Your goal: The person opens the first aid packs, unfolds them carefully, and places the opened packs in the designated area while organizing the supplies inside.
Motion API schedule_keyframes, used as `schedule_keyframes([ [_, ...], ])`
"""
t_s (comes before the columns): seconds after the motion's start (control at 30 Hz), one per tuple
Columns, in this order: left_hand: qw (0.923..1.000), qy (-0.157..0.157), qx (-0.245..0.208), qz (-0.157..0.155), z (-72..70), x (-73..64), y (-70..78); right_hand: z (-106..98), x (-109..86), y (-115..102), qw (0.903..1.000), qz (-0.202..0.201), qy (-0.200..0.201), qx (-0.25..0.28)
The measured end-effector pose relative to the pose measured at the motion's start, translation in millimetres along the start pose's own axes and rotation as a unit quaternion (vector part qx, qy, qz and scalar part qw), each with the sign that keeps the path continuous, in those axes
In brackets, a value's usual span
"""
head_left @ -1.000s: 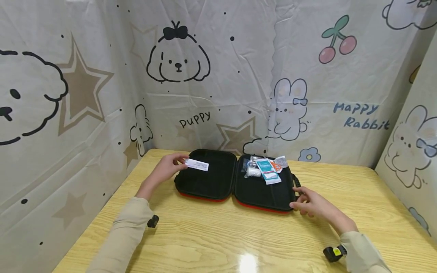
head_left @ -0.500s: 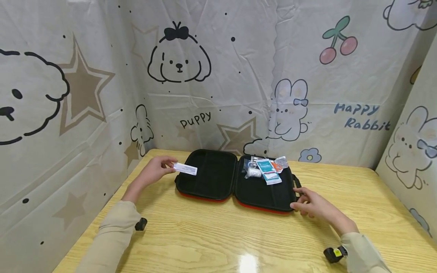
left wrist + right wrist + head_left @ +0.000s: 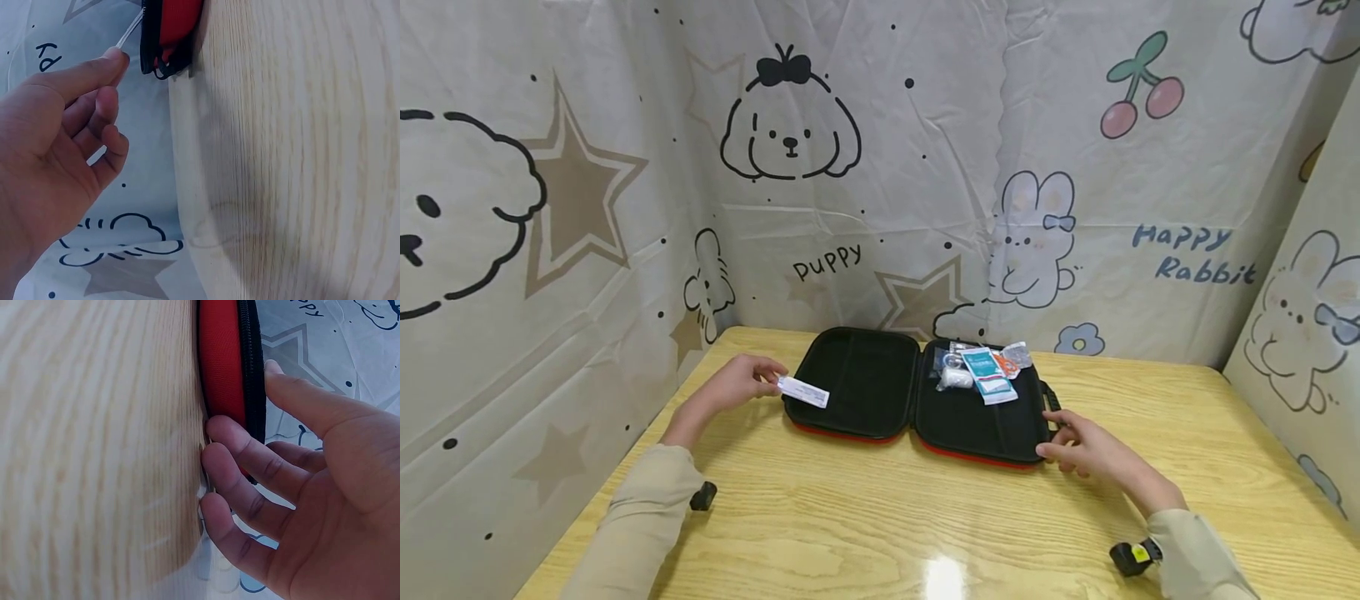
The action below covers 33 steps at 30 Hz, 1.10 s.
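Note:
Between its thumb and fingertips, my left hand (image 3: pixel 733 390) pinches one end of a slim white printed packet (image 3: pixel 805 392). The packet is held over the left edge of an open zip case (image 3: pixel 865 383), red outside and black inside. Only the packet's thin edge (image 3: pixel 130 30) shows in the left wrist view. At the case's right corner, my right hand (image 3: pixel 1093 454) grips the edge, with its thumb on the black zipped rim and fingers against the red side (image 3: pixel 223 369). Teal-and-white packets (image 3: pixel 988 375) lie in the right half, beside a white roll in plastic (image 3: pixel 957 379).
Orange-handled scissors (image 3: pixel 1009 363) are partly covered at the back of the right half. A black carry handle (image 3: pixel 1051 397) sticks out on the right. The wooden table (image 3: pixel 865 517) ends at a printed cloth backdrop (image 3: pixel 865 167).
My left hand has moved left and a little toward me, bringing the white packet from over the left half to its left edge. The right hand stays in place on the case.

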<state>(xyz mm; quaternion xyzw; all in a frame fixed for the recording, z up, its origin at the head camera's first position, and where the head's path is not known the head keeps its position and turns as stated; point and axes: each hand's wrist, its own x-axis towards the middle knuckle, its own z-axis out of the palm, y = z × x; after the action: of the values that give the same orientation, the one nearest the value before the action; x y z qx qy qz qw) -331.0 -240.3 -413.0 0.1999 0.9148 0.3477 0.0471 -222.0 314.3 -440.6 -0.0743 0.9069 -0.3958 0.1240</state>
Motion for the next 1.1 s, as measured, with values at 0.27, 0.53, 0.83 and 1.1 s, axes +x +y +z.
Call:
schedule_keyframes([
  [0.27,0.9991,-0.041,0.01,0.009,5.9,6.3,0.7,-1,0.6,0,1.0,-0.002,0.0,-0.001],
  [0.53,0.9981,-0.053,0.028,0.014,12.4,9.8,11.0,-2,1.8,-1,0.9999,-0.009,-0.005,0.002],
  [0.83,0.996,-0.073,0.047,0.024,22.3,18.3,20.6,-1,1.3,-2,1.0,-0.003,-0.001,-0.001],
  [1.1,0.9941,-0.087,0.053,0.035,34.4,27.4,29.3,-1,1.4,-1,1.0,-0.005,0.0,-0.001],
])
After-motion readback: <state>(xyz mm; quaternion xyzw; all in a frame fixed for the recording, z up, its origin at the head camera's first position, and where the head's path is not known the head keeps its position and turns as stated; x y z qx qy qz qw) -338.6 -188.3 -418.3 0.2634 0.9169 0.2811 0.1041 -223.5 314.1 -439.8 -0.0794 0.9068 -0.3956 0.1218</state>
